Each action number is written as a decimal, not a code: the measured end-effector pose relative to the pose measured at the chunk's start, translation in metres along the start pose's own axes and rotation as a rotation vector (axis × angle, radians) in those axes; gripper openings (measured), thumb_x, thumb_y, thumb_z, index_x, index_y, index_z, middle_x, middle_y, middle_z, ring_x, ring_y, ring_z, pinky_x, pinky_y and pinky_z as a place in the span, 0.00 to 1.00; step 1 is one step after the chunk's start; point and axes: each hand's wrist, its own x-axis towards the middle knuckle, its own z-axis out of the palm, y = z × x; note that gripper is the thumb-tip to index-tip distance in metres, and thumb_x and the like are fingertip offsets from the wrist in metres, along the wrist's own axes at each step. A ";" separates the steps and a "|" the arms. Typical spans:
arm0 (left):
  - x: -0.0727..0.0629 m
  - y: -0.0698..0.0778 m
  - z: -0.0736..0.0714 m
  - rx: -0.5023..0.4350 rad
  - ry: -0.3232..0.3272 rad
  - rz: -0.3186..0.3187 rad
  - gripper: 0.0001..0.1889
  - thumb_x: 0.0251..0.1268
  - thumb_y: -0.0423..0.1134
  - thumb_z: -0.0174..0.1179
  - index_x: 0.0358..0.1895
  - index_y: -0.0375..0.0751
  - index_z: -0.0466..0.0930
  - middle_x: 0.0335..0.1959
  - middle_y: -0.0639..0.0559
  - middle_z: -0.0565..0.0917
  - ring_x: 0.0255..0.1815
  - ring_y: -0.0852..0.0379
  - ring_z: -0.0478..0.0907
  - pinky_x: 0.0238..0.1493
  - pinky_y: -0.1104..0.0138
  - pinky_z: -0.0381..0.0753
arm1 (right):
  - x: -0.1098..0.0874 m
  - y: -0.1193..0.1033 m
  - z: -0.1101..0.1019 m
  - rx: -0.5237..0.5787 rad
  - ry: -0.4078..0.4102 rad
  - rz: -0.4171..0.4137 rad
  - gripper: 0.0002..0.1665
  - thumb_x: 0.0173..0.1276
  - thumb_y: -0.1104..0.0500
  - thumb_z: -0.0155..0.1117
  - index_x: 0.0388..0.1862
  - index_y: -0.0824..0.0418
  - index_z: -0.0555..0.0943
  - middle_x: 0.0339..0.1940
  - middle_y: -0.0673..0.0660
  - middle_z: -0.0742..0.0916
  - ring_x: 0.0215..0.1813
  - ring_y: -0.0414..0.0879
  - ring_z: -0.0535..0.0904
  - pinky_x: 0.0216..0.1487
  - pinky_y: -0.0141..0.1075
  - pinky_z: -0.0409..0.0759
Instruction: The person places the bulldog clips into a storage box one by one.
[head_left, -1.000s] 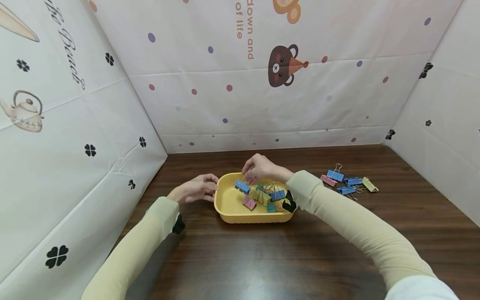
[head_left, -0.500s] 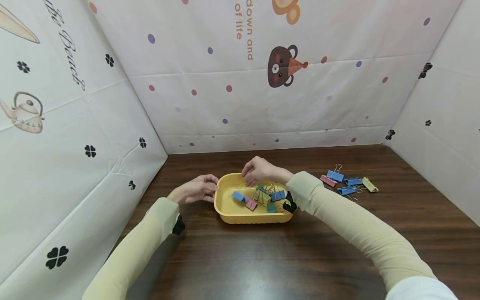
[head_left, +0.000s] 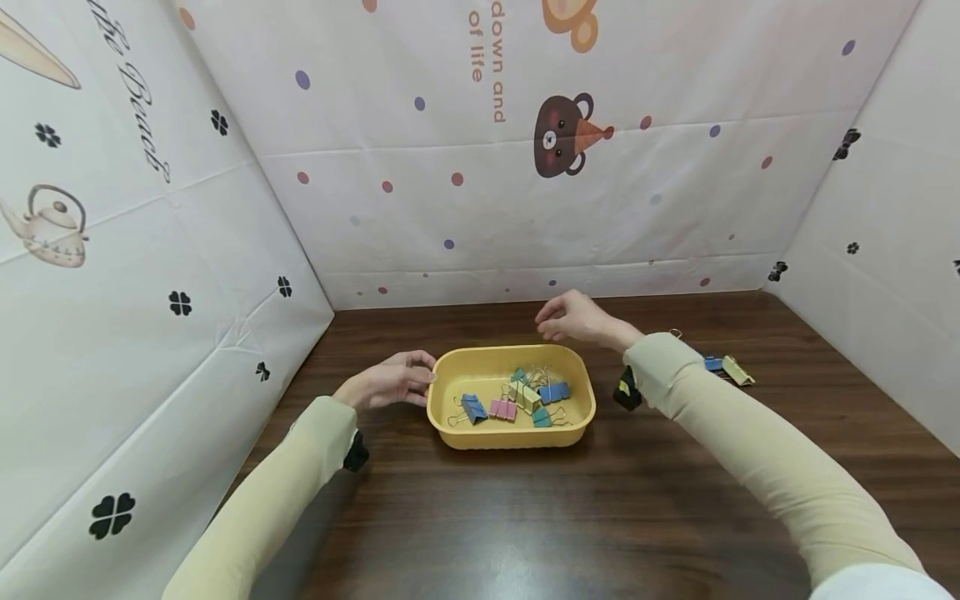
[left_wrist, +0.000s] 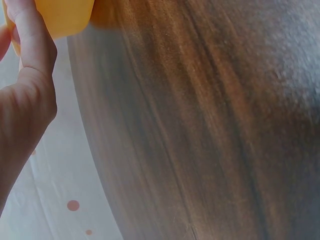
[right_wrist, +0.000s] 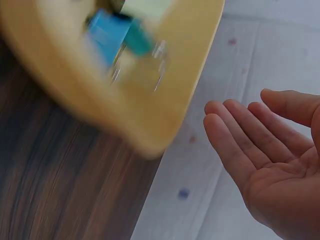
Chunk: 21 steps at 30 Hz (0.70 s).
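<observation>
A yellow plastic tray stands on the dark wooden table, holding several binder clips. A blue binder clip lies at its left, beside a pink binder clip. A pale yellow binder clip, a second blue one and teal ones lie further right. My left hand holds the tray's left end; the yellow wall also shows by the fingers in the left wrist view. My right hand hovers beyond the tray's far right side, fingers loosely bent, palm bare.
More binder clips lie on the table at the right, partly hidden by the right sleeve; a pale yellow clip and a blue clip show. Printed white sheets rise behind the table and at both sides.
The blue binder clip has dropped from under my right hand and lies in the tray beside the pink one. My right hand has moved right and away, out of the tray. The left hand stays put.
</observation>
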 end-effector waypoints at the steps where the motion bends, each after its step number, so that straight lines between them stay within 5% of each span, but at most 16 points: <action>1: 0.000 0.000 0.000 0.002 0.001 -0.001 0.14 0.71 0.30 0.51 0.55 0.35 0.61 0.39 0.46 0.76 0.35 0.53 0.79 0.38 0.62 0.85 | -0.001 0.005 -0.005 0.002 0.012 0.007 0.15 0.72 0.64 0.56 0.53 0.72 0.78 0.47 0.70 0.86 0.42 0.53 0.86 0.47 0.42 0.85; 12: 0.000 -0.001 -0.001 0.007 0.012 -0.014 0.14 0.71 0.31 0.52 0.55 0.38 0.62 0.41 0.46 0.76 0.36 0.53 0.79 0.39 0.61 0.86 | -0.020 0.048 -0.051 0.020 0.135 0.057 0.17 0.71 0.62 0.58 0.53 0.73 0.78 0.48 0.70 0.86 0.41 0.45 0.87 0.42 0.34 0.85; 21: 0.000 0.001 -0.001 0.007 0.002 -0.010 0.16 0.71 0.31 0.52 0.58 0.36 0.61 0.42 0.45 0.76 0.37 0.52 0.79 0.40 0.61 0.86 | -0.034 0.071 -0.075 -0.131 0.233 0.077 0.17 0.71 0.59 0.59 0.54 0.68 0.80 0.46 0.68 0.87 0.37 0.42 0.85 0.40 0.38 0.85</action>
